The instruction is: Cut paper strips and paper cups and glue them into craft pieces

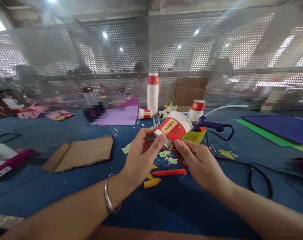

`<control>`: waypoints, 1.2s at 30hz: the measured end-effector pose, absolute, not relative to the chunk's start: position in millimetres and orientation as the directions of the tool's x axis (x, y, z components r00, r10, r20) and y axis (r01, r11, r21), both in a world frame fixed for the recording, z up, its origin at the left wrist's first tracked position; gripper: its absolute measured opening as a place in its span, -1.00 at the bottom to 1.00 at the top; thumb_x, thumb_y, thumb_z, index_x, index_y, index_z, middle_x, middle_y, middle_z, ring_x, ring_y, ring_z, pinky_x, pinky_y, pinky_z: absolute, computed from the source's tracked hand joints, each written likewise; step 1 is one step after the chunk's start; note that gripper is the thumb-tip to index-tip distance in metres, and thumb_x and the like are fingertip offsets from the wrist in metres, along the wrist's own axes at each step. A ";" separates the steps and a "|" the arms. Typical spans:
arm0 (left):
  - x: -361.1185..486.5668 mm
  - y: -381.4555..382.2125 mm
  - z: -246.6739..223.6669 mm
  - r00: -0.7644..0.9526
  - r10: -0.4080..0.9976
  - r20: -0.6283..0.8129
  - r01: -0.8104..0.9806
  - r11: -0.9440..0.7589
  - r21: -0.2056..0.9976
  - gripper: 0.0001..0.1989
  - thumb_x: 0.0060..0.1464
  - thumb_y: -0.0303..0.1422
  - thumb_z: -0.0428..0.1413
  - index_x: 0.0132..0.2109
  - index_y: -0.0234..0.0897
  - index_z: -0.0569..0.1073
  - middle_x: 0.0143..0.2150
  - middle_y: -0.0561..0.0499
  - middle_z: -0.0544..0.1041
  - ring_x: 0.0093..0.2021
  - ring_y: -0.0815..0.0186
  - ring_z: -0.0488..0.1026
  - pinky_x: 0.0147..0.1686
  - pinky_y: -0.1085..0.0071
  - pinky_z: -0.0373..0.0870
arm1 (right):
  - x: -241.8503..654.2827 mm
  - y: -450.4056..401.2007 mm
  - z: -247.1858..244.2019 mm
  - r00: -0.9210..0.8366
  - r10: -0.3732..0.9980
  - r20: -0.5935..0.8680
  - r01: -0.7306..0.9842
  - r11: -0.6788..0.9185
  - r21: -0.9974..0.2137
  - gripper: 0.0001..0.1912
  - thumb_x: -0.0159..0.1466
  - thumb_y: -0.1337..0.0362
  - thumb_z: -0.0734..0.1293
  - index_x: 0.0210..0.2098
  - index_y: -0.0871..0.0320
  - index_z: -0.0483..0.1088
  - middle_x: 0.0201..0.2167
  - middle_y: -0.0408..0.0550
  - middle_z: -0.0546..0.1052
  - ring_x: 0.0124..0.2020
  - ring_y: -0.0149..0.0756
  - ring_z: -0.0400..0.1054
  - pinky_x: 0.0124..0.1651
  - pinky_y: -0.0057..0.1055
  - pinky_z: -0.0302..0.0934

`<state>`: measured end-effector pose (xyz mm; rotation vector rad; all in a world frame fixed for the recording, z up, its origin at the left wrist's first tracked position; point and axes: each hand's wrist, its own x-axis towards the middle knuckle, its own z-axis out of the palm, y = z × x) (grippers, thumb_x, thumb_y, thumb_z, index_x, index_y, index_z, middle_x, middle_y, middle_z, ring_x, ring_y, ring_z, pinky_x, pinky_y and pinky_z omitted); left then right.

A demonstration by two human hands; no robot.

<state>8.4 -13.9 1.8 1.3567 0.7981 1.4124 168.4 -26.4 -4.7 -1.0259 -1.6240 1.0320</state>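
A red and white paper cup [175,126] is tilted between my two hands above the table, its wide rim toward the upper right. My left hand [143,156] grips the cup near its base, thumb on the lower edge and fingers behind. With thumb and fingers pinched together, my right hand [195,156] is at the cup's lower side. A pale pointed sliver shows below the cup between both hands; whether it is a cut piece of the cup or a blade, I cannot tell. Beneath my hands lies an orange-red pen-like stick [169,172].
Behind stand a tall stack of paper cups [153,96], a shorter stack [197,111] and a cup on its side [144,114]. A blue glue gun [209,125] with a black cable [251,166] sits right. Corrugated cardboard [83,153] lies left; coloured sheets [279,126] lie far right.
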 end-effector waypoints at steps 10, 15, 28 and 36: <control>6.4 -20.1 2.6 0.080 0.855 0.513 -0.018 -0.513 0.858 -0.76 0.19 -0.24 0.20 -0.08 -0.21 0.37 -0.16 -0.07 0.59 -0.21 0.27 0.57 -0.25 0.33 0.56 | 169.7 -28.4 -4.7 -0.231 0.931 0.281 0.229 0.333 -0.915 -0.47 0.38 -0.16 0.14 -0.52 0.11 0.20 -0.61 -0.22 0.12 -0.60 -0.43 -0.07 -0.59 -0.45 -0.16; 6.7 -21.9 2.2 0.077 0.838 0.540 0.001 -0.542 0.841 -0.78 0.21 -0.25 0.18 -0.07 -0.20 0.36 -0.17 -0.05 0.58 -0.22 0.28 0.56 -0.31 0.37 0.55 | 169.9 -29.7 -5.1 -0.226 0.926 0.303 0.249 0.356 -0.901 -0.47 0.39 -0.15 0.13 -0.52 0.11 0.20 -0.61 -0.22 0.14 -0.59 -0.43 -0.05 -0.57 -0.44 -0.14; 9.4 -21.8 -4.7 0.134 0.798 0.587 -0.004 -0.592 0.806 -0.77 0.24 -0.33 0.17 -0.01 -0.22 0.32 -0.12 -0.07 0.54 -0.12 0.28 0.54 -0.13 0.33 0.56 | 171.4 -28.0 -6.4 -0.225 0.923 0.312 0.229 0.362 -0.904 -0.51 0.41 -0.09 0.14 -0.50 0.11 0.20 -0.59 -0.22 0.14 -0.58 -0.44 -0.05 -0.57 -0.45 -0.13; -0.6 -17.9 -8.9 0.213 0.577 0.789 0.326 -0.803 0.499 -0.63 0.18 -0.46 0.19 0.11 -0.19 0.33 0.08 -0.15 0.39 0.10 0.16 0.42 0.02 0.17 0.53 | 169.6 -29.2 -7.8 -0.221 0.907 0.358 0.224 0.404 -0.887 -0.50 0.42 -0.07 0.14 -0.52 0.12 0.20 -0.60 -0.22 0.16 -0.58 -0.45 -0.02 -0.58 -0.47 -0.11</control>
